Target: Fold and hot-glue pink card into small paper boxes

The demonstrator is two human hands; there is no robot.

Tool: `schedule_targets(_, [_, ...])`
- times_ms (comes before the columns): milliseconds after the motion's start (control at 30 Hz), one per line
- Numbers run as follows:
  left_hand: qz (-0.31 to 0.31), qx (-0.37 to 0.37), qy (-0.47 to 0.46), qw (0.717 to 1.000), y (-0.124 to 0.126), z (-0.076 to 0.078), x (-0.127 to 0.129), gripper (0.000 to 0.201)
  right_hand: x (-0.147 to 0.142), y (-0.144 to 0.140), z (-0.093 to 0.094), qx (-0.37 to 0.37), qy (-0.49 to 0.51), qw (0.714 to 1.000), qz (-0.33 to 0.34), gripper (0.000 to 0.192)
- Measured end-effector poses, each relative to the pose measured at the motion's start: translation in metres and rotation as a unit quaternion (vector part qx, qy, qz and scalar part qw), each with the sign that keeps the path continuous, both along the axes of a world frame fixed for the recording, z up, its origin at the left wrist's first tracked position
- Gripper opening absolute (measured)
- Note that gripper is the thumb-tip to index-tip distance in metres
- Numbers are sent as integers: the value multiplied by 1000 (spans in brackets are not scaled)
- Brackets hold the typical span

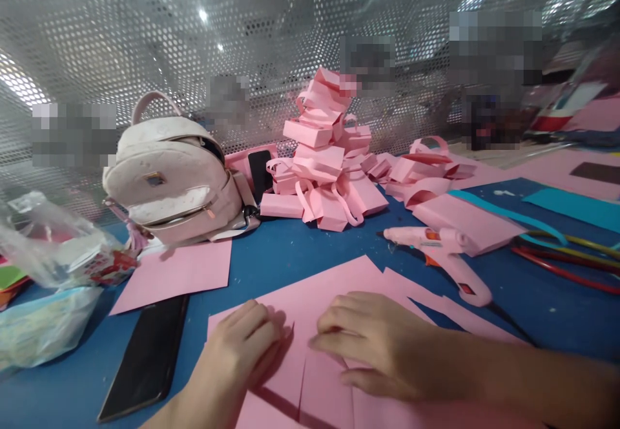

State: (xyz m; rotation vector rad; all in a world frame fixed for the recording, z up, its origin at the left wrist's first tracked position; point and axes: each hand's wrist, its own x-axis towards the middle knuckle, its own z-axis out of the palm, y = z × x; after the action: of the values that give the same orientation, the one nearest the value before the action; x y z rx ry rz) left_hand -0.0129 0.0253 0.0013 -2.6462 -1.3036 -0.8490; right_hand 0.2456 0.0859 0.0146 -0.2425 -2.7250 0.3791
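Note:
My left hand (247,338) has its fingers curled on the edge of a folded pink paper sheet (327,384), pinching it. My right hand (368,338) lies on the same paper, fingers stretched toward the left hand and slightly apart. Upright slits or fold lines run through the paper between the hands. Under it spreads a larger pink sheet (358,274), with narrow pink strips (416,293) at its right. Beyond my right hand a pink hot glue gun (445,248) lies on its side.
A tall pile of pink paper bags (324,157) stands at the back, beside a white backpack (174,164). At left lie a black phone (145,358) and plastic bags (48,325). Blue paper strips (576,206) and coloured cords (566,267) lie right. Perforated metal mesh (271,15) rises behind.

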Motion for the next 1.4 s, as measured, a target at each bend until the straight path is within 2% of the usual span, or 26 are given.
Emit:
schedule_targets(100, [28, -14, -24, 999, 0, -4, -1, 20, -3, 0, 0, -5, -45, 999, -8, 50])
schedule_targets(200, [34, -44, -48, 997, 1, -6, -2, 15, -4, 0, -1, -12, -87, 996, -20, 58])
schedule_targets(367, [80, -130, -79, 985, 2, -3, 0, 18, -5, -1, 2, -12, -98, 995, -15, 56])
schedule_targets(433, [87, -127, -73, 985, 3, -6, 0, 23, -4, -2, 3, -13, -100, 995, -12, 55])
schedule_targets(567, [53, -111, -76, 989, 1, -10, -3, 27, -3, -2, 4, -13, -103, 995, -11, 55])
schedule_targets(733, [64, -144, -103, 982, -9, 0, -2, 23, -3, -2, 3, -12, -109, 994, -11, 57])
schedule_targets(833, [19, -140, -67, 988, -10, 5, -4, 20, -3, -2, 2, -15, -103, 994, -14, 58])
schedule_targets(933, [-40, -88, -26, 995, -8, 3, -9, 21, -3, -2, 1, -23, -102, 994, -12, 58])
schedule_targets(1000, [-59, -71, -7, 996, -6, 1, -12, 21, -3, -2, 1, -41, -102, 994, -12, 56])
schedule_targets(1100, [-84, -78, 29, 993, -4, 0, -16, 27, -1, -2, 6, -111, -77, 990, -29, 53])
schedule_targets(1233, [-117, -69, 60, 989, -4, 3, -21, 35, 5, -2, 14, -212, 9, 972, -105, 43])
schedule_targets(1300, [-131, -73, 76, 986, -3, 5, -23, 37, 8, -3, 16, -215, 34, 969, -114, 40])
schedule_targets(1400, [-150, -90, 92, 980, -2, 8, -26, 39, 7, -4, 12, -150, 18, 987, -63, 35])
